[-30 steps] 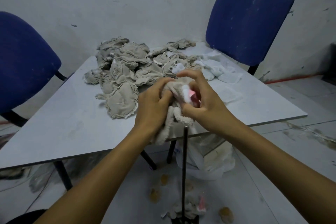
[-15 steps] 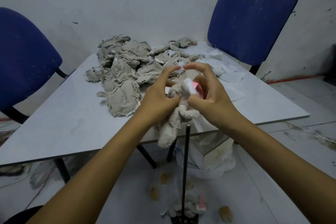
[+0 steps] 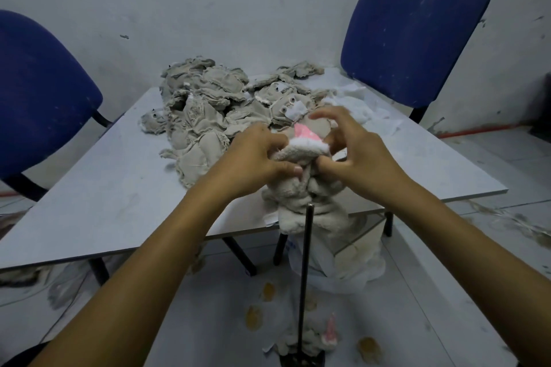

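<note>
A beige plush toy skin (image 3: 307, 202) with a pink and white patch at its top hangs over the front edge of the grey table (image 3: 98, 197). My left hand (image 3: 256, 158) grips its upper left side, thumb pressed into the fleece. My right hand (image 3: 354, 152) pinches the upper right side with thumb and curled fingers, the index finger lifted. A thin black metal rod (image 3: 305, 277) stands upright just below the toy, its tip near the fabric.
A heap of grey inside-out toy skins (image 3: 214, 110) lies mid-table, with white fabric pieces (image 3: 360, 104) behind my right hand. Two blue chairs (image 3: 417, 30) (image 3: 38, 92) flank the table. A white bag (image 3: 351, 265) and scattered scraps lie on the floor.
Both hands have drawn apart and spread the toy's top, which now shows more of the pink patch. The plush body has unfolded and hangs lower over the rod tip.
</note>
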{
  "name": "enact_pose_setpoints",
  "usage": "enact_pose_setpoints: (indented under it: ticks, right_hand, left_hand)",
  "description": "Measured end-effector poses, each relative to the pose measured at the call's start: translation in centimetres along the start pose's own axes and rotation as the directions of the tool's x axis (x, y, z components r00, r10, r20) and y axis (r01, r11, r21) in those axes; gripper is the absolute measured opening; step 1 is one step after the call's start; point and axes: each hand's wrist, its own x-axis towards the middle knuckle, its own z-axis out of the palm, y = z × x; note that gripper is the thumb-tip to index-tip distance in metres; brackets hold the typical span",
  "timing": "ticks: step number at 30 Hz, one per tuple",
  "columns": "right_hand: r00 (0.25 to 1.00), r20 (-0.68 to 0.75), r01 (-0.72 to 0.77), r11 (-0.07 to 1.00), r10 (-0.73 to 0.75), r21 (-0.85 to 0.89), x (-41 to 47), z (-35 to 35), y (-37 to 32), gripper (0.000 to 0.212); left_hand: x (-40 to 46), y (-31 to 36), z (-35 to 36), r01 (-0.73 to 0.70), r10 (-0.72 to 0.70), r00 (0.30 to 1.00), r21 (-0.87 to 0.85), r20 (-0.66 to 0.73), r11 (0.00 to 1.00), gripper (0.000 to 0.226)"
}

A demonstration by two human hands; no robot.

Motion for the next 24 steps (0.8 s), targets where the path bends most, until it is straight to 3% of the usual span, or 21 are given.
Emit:
enact_pose_setpoints:
  ticks: [1, 3, 5, 8, 11, 14, 18, 20, 24]
  right_hand:
    - [1.0, -0.009, 0.011, 1.0, -0.011, -0.014, -0.1, 0.1, 0.0, 0.06]
    - [0.994, -0.086, 0.078, 0.997, -0.075, 0.025, -0.1, -0.2, -0.3, 0.06]
    - [0.99, -0.059, 0.13, 0.991, -0.13, 0.008, -0.1, -0.6, -0.4, 0.063]
    - [0.988, 0.101, 0.113, 0.994, -0.113, 0.004, -0.7, -0.8, -0.8, 0.065]
    - [0.986, 0.046, 0.153, 0.983, -0.158, 0.097, -0.9, -1.4, -0.9, 0.072]
    - [0.962, 0.226, 0.159, 0.987, -0.156, 0.005, -0.9, -1.5, -1.3, 0.075]
    - [0.964, 0.213, 0.16, 0.987, -0.158, 0.008, -1.0, -1.0, -1.4, 0.078]
    - [0.958, 0.251, 0.158, 0.986, -0.139, -0.06, -0.9, -0.8, -1.6, 0.079]
    - [0.958, 0.211, 0.208, 0.976, -0.192, -0.056, -1.0, -0.7, -1.6, 0.081]
  left_hand:
    - [-0.1, -0.1, -0.1, 0.006, -0.006, 1.0, 0.012, -0.007, 1.0, 0.033]
    - [-0.4, 0.2, -0.7, 0.022, -0.012, 0.999, -0.243, 0.044, 0.97, 0.032]
    - [-0.5, 0.3, -1.5, 0.036, -0.001, 0.996, -0.404, 0.087, 0.914, 0.034]
    - [-1.1, 0.7, -1.7, 0.012, 0.042, 0.99, -0.381, 0.133, 0.924, 0.039]
    - [-1.5, 0.9, -1.5, 0.021, 0.053, 0.987, -0.449, 0.151, 0.894, 0.043]
    - [-1.6, 0.5, -1.6, 0.011, 0.065, 0.987, -0.458, 0.148, 0.889, 0.04]
    - [-1.8, 0.1, -1.4, 0.018, 0.042, 0.99, -0.413, 0.136, 0.911, 0.018]
    - [-1.9, -0.3, -1.1, -0.002, 0.052, 0.988, -0.326, 0.145, 0.945, 0.017]
    - [-2.2, -0.4, -0.7, -0.009, 0.067, 0.988, -0.376, 0.142, 0.927, 0.016]
